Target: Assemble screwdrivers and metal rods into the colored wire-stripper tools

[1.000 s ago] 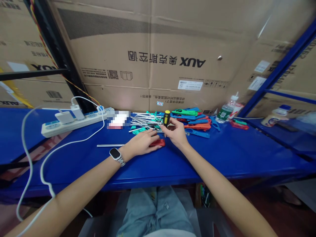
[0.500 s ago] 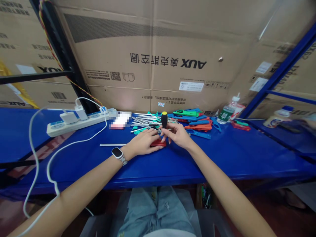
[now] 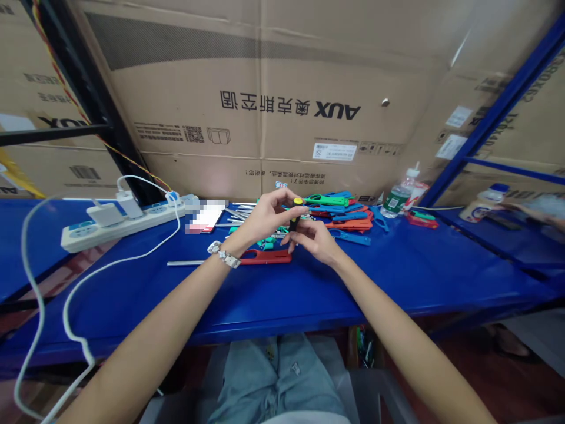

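A short screwdriver [image 3: 297, 213] with a black handle and yellow cap stands roughly upright between my hands. My left hand [image 3: 272, 217] pinches it near the cap from the left. Lower down, the fingers of my right hand [image 3: 314, 238] are closed round its lower part; the tip is hidden. Just left of and below them, a red plastic handle piece [image 3: 267, 257] lies flat on the blue table [image 3: 273, 300], with a metal rod [image 3: 185, 263] reaching out to its left. Behind my hands are metal rods with green parts and a pile of blue, red and green handle pieces [image 3: 351, 218].
A white power strip [image 3: 132, 222] with chargers and cables lies at the left, a white and red card [image 3: 209, 217] beside it. Bottles [image 3: 395, 200] stand at the right. Cardboard [image 3: 265, 76] closes off the back. A person's hand [image 3: 554, 221] shows at the right edge.
My left hand has lifted off the red handle piece and moved up to the screwdriver's cap, uncovering the piece. My right hand stays at the screwdriver. The view has shifted slightly.
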### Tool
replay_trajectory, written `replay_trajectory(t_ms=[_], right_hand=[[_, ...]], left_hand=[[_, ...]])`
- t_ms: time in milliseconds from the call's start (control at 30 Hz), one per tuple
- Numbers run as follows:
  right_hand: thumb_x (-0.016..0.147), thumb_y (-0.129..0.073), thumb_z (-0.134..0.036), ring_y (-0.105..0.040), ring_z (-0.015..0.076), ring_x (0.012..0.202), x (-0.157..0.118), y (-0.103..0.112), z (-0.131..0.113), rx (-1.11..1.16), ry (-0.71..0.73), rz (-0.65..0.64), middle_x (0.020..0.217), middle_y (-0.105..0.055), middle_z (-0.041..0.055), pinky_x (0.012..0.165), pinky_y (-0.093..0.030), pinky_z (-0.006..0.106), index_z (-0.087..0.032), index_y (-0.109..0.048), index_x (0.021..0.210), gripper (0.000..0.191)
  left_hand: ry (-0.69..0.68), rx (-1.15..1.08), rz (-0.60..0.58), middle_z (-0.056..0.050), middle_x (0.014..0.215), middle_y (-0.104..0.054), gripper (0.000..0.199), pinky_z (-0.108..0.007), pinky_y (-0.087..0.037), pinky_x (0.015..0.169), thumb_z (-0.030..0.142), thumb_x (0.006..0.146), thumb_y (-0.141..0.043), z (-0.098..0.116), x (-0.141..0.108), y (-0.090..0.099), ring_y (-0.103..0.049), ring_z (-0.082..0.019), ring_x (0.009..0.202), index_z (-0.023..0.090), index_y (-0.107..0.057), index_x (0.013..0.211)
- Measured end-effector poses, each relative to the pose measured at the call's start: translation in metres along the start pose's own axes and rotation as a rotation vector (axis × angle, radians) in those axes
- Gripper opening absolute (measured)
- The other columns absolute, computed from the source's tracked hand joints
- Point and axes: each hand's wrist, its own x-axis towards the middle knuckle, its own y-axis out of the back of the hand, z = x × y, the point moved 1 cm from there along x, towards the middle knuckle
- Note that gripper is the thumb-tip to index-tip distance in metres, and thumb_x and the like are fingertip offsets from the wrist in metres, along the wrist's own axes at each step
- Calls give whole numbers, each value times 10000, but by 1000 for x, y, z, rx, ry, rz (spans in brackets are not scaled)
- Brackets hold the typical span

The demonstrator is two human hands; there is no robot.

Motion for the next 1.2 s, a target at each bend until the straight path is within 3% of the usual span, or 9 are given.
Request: replay_trajectory(t_ms=[167,400,500,667,767,867,967,1067,1200], right_hand=[[682,-849,-531,-659,187,522,6,-5,5,21,-4,273,645,-669,-17,532,-537,326,-238,-524,731,441],[757,-797,-565,-692,196,588,2,5,-4,-37,5,82,736,-738,41,580,-553,330,-201,-614,767,407],[821,-749,-546,-702,200,624,-1,2,-4,-76,35,60,792,-755,54,634,-566,348,-203,-648,839,358],[702,-841,-562,-635,180,494,6,-7,2,-17,30,277,621,-666,-15,501,-504,309,-235,-524,744,457],[717,-820,-586,-636,178,507,8,-3,1,-19,32,211,605,-642,-13,495,-495,301,-232,-482,683,491],[803,-750,-581,-645,172,522,4,3,-1,-42,34,105,738,-696,18,491,-500,304,-212,-591,824,402],[856,-703,-564,-626,149,515,1,-1,2,-80,61,102,826,-707,27,506,-515,309,-217,-626,977,375],[742,-814,-556,-581,143,478,4,-9,8,-93,68,272,657,-597,-37,458,-475,288,-238,-592,916,426],[714,-806,-616,-587,151,477,8,-10,5,-28,52,247,600,-596,-30,450,-465,285,-239,-487,733,494]], left_hand=[[-71,86,263,19,738,-580,440,-257,-473,626,461,733,-853,-7,-2,-7,-557,-108,671,197,-502,751],[-62,20,52,-83,1017,-740,292,-330,-547,836,426,1013,-500,7,-12,0,-684,-198,990,216,-689,1085],[-59,29,106,-67,950,-743,204,-305,-544,751,396,934,-652,5,-11,-1,-686,-177,866,202,-707,964],[-110,117,310,-10,769,-662,305,-269,-506,667,409,772,-836,-2,-6,-5,-609,-133,715,193,-624,806],[-111,132,188,-58,947,-722,206,-297,-536,774,401,942,-650,2,-8,-3,-660,-166,878,202,-684,983],[-99,66,63,-80,1091,-733,241,-323,-549,844,351,1016,-523,4,-11,0,-680,-181,978,218,-686,1134],[-111,72,168,-61,997,-730,172,-300,-549,764,350,916,-694,0,-9,-1,-679,-167,872,206,-685,1010],[-140,124,306,-34,903,-699,297,-282,-528,715,395,791,-828,-5,-5,-5,-648,-151,799,196,-633,894],[-151,153,223,-77,1091,-697,281,-321,-528,870,467,926,-671,-2,-9,-6,-657,-188,1002,204,-653,1023]])
